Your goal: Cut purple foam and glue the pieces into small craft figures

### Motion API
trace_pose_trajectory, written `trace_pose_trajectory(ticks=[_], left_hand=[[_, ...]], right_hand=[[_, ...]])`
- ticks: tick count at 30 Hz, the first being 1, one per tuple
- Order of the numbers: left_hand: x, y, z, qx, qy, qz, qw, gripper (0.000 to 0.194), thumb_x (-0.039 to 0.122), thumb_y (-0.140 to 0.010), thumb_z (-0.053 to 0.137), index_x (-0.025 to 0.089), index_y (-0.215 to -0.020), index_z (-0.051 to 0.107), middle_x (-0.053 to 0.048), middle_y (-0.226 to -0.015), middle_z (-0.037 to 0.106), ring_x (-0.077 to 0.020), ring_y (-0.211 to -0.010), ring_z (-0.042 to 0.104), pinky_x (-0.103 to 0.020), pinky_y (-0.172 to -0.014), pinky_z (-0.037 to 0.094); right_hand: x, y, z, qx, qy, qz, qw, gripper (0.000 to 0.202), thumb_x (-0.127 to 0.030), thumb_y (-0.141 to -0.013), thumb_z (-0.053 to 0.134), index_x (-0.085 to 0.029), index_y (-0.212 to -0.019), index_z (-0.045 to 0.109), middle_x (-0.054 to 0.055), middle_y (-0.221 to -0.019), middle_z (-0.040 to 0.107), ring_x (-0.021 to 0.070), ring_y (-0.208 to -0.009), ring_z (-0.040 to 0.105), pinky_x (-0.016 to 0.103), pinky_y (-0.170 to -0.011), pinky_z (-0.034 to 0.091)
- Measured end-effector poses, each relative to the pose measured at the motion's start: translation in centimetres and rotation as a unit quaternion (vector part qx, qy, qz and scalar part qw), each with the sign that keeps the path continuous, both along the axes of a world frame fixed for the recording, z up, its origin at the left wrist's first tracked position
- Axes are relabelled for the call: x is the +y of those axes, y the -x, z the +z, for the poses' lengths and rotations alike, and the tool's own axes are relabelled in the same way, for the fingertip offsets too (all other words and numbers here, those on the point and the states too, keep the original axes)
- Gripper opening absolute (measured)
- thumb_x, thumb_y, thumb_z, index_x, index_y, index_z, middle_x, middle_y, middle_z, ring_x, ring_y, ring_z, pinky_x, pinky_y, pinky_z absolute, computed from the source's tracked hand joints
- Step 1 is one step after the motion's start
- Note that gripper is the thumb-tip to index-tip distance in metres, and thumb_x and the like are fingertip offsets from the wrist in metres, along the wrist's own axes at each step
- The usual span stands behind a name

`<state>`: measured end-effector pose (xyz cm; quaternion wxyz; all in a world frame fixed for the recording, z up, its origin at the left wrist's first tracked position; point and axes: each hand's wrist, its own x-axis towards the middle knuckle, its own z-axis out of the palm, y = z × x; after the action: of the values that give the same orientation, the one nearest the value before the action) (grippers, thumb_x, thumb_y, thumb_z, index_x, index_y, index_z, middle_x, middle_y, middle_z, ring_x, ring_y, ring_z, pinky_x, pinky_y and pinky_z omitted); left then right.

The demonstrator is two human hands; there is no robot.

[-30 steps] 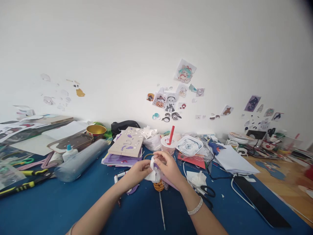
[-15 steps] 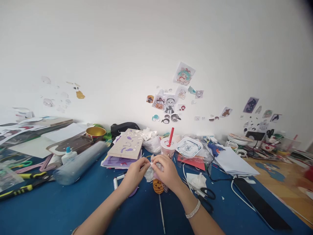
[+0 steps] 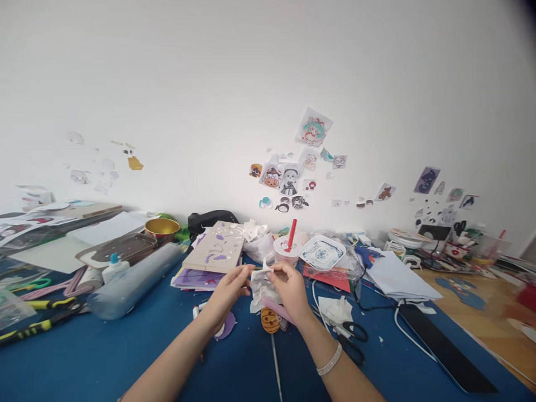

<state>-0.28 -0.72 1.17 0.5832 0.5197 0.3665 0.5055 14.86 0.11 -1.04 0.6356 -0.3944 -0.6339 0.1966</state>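
A crumpled white tissue (image 3: pixel 262 293) hangs between my hands, partly spread. My right hand (image 3: pixel 292 290) pinches its upper right edge between thumb and fingers. At its left edge, my left hand (image 3: pixel 230 293) has its fingers apart, the fingertips close to the tissue; whether they touch it I cannot tell. A light purple strip (image 3: pixel 275 306) shows below the tissue and runs under my right hand. Just beneath lies an orange round piece with black pumpkin-like markings (image 3: pixel 270 321), and a thin white stick (image 3: pixel 276 365) extends from it toward me.
A lidded cup with a red straw (image 3: pixel 288 248) stands behind my right hand. Black-handled scissors (image 3: pixel 354 338) and white paper lie to the right, near a black flat device (image 3: pixel 448 349). Leftward are a stack with a beige board (image 3: pixel 215 245), a clear roll (image 3: pixel 136 282) and a glue bottle (image 3: pixel 114 269).
My hands have moved slightly apart, and the tissue is more spread between them. The left fingers have loosened from their pinch. More of the purple strip shows.
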Motion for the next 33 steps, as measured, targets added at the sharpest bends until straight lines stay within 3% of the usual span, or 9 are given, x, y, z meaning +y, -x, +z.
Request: trace_pose_trajectory(ticks=[3, 6, 13, 19, 25, 29, 33], left_hand=[[-0.3, -0.6, -0.5, -0.006, -0.005, -0.041, 0.999, 0.043, 0.046, -0.068, 0.066, 0.018, -0.100, 0.063, -0.009, -0.107, 0.064, -0.0228, -0.099, 0.055, -0.028, -0.078, 0.044], [-0.8, -1.4, -0.9, -0.071, -0.007, -0.075, 0.995, 0.037, 0.043, -0.072, 0.064, 0.017, -0.098, 0.064, -0.007, -0.105, 0.066, -0.0215, -0.098, 0.057, -0.029, -0.083, 0.044], [-1.0, -1.6, -1.3, -0.132, 0.055, -0.027, 0.989, 0.036, 0.039, -0.062, 0.073, 0.014, -0.086, 0.064, -0.006, -0.083, 0.069, -0.0183, -0.080, 0.063, -0.025, -0.069, 0.048], [-1.2, -1.3, -1.1, -0.112, 0.030, 0.008, 0.993, 0.039, 0.044, -0.062, 0.071, 0.015, -0.087, 0.064, -0.004, -0.080, 0.069, -0.0178, -0.079, 0.062, -0.024, -0.068, 0.047], [-1.1, -0.6, 0.1, -0.076, 0.003, -0.003, 0.997, 0.032, 0.040, -0.065, 0.070, 0.015, -0.084, 0.067, -0.005, -0.080, 0.070, -0.0209, -0.085, 0.060, -0.026, -0.073, 0.046], [-0.9, -0.7, -0.1, -0.093, 0.007, -0.002, 0.996, 0.030, 0.041, -0.065, 0.069, 0.016, -0.081, 0.067, -0.004, -0.078, 0.070, -0.0207, -0.082, 0.060, -0.026, -0.070, 0.045], [-0.6, -0.9, -0.5, -0.072, 0.012, -0.043, 0.996, 0.034, 0.048, -0.071, 0.061, 0.016, -0.081, 0.066, -0.004, -0.077, 0.069, -0.0196, -0.080, 0.060, -0.026, -0.072, 0.045]], right_hand=[[-0.3, 0.5, -0.1, 0.007, -0.028, -0.017, 0.999, 0.005, -0.018, -0.074, 0.057, -0.017, -0.074, 0.062, 0.006, -0.082, 0.065, 0.0181, -0.079, 0.062, 0.030, -0.071, 0.051], [-1.1, 1.2, 0.0, -0.057, -0.097, -0.054, 0.992, 0.009, -0.014, -0.076, 0.055, -0.019, -0.076, 0.063, 0.007, -0.090, 0.066, 0.0194, -0.087, 0.060, 0.035, -0.078, 0.049], [-2.4, 2.8, -0.8, -0.193, -0.181, -0.088, 0.960, 0.030, -0.013, -0.081, 0.049, -0.021, -0.107, 0.061, 0.008, -0.105, 0.065, 0.0228, -0.100, 0.055, 0.043, -0.086, 0.047], [-2.2, 3.4, -1.4, -0.240, -0.193, -0.061, 0.950, 0.040, -0.010, -0.084, 0.041, -0.016, -0.121, 0.053, 0.012, -0.119, 0.058, 0.0241, -0.117, 0.046, 0.046, -0.094, 0.042], [-1.9, 2.4, 0.2, -0.153, -0.189, -0.042, 0.969, 0.032, -0.016, -0.083, 0.050, -0.025, -0.111, 0.061, 0.005, -0.107, 0.066, 0.0203, -0.099, 0.057, 0.039, -0.085, 0.048], [-2.1, 1.8, 0.4, -0.167, -0.189, -0.050, 0.966, 0.034, -0.015, -0.079, 0.055, -0.024, -0.112, 0.060, 0.005, -0.108, 0.065, 0.0208, -0.095, 0.057, 0.040, -0.083, 0.047], [-1.7, 1.3, 0.3, -0.114, -0.173, -0.072, 0.976, 0.010, -0.014, -0.074, 0.061, -0.021, -0.079, 0.066, 0.004, -0.084, 0.069, 0.0194, -0.082, 0.059, 0.035, -0.075, 0.047]])
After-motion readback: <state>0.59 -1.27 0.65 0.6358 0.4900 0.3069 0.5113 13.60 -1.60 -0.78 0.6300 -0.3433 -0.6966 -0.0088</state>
